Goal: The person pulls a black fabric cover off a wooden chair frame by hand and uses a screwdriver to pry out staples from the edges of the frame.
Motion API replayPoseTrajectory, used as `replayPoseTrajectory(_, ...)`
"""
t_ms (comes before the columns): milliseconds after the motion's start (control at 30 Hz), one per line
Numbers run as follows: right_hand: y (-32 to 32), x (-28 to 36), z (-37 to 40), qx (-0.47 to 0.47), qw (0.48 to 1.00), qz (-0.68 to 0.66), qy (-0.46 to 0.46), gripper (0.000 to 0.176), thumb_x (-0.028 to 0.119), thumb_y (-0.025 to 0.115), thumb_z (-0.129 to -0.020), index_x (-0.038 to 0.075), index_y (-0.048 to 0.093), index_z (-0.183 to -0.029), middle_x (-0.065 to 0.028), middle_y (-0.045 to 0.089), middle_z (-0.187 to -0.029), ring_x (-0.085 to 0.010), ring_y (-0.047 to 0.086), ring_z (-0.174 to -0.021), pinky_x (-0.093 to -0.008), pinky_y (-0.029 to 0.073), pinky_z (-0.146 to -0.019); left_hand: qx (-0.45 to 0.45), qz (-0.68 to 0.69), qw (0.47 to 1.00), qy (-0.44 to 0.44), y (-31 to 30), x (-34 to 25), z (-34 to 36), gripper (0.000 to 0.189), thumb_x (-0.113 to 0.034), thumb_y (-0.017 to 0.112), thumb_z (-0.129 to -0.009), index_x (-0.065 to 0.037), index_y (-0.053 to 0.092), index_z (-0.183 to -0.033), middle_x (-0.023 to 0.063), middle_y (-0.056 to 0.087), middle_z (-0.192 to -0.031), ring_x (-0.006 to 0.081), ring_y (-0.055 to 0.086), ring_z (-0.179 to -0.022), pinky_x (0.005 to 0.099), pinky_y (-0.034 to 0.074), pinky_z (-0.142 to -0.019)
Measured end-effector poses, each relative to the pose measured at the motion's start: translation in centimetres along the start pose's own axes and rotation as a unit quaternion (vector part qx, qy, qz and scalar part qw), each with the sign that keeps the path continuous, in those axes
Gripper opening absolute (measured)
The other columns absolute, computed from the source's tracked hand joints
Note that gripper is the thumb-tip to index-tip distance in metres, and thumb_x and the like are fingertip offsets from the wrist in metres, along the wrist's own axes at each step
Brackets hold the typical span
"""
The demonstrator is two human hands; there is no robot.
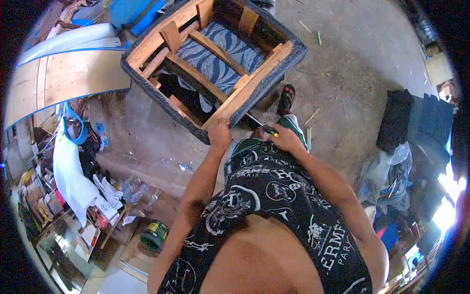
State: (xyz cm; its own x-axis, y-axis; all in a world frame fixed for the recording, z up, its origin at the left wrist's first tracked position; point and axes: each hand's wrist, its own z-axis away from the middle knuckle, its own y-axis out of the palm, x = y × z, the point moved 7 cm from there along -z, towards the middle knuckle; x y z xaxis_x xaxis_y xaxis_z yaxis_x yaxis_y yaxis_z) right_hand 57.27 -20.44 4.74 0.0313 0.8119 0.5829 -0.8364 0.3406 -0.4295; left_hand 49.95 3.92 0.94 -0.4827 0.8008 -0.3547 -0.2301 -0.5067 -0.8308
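Frame (pixel 250 84) — wooden, slatted, dark-edged

Flat grey concrete floor (pixel 342 59) is giving passage right of the black-edged, boxy wooden frame (pixel 252 82), while a blue-edged plywood sheet (pixel 78 73) is blocking its left and brown wooden slats (pixel 196 77) are crossing its opening.

A workshop, with sheet wood (pixel 83 73) and scraps (pixel 44 196) about.
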Motion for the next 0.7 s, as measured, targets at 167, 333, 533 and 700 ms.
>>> replayPoseTrajectory(167, 1.4, 0.3, 0.7, 0.029, 0.999, -0.019, 0.019, 0.054, 0.048, 0.061, -0.089, 0.005, 0.058, -0.122, -0.0281, 0.067, -0.103, -0.0464, 0.064, -0.098, -0.053, 0.05, -0.087, -0.033, -0.002, 0.999, 0.035, -0.7, -0.7, 0.0, 0.011, -0.009, 0.062, -0.085, -0.001, 0.065, -0.09, 0.0195, 0.064, -0.095, 0.0386, 0.062, -0.089, 0.0481, 0.047, -0.081)
replayPoseTrajectory(333, 2.6, 0.3, 0.2, -0.005, 1.0, -0.011, -0.012, 0.054, 0.049, 0.061, -0.089, 0.009, 0.059, -0.125, -0.0257, 0.067, -0.104, -0.0448, 0.064, -0.099, -0.0491, 0.05, -0.088, -0.03, -0.012, 0.999, 0.028, -0.6, -0.6, -0.3, 0.015, -0.013, 0.062, -0.088, 0.001, 0.064, -0.092, 0.0211, 0.062, -0.091, 0.0411, 0.063, -0.084, 0.0512, 0.049, -0.075)
replayPoseTrajectory(533, 3.5, 0.4, 0.0, 0.022, 0.999, -0.012, -0.02, 0.06, 0.049, 0.061, -0.088, 0.003, 0.057, -0.125, -0.0289, 0.067, -0.104, -0.0459, 0.064, -0.101, -0.0511, 0.05, -0.091, -0.051, -0.01, 0.998, 0.026, -1.0, -0.2, 0.1, 0.015, -0.013, 0.062, -0.087, 0.001, 0.063, -0.091, 0.0215, 0.062, -0.091, 0.0417, 0.063, -0.085, 0.0502, 0.05, -0.074)
replayPoseTrajectory(700, 1.1, 0.0, 1.1, -0.017, 1.0, -0.019, 0.017, 0.057, 0.049, 0.062, -0.088, 0.005, 0.058, -0.124, -0.0272, 0.067, -0.105, -0.0461, 0.063, -0.101, -0.0514, 0.049, -0.091, -0.168, 0.035, 0.979, 0.108, -4.5, -0.2, 2.8, 0.019, -0.015, 0.066, -0.085, 0.0, 0.064, -0.097, 0.0251, 0.062, -0.099, 0.0439, 0.058, -0.094, 0.0542, 0.045, -0.084)
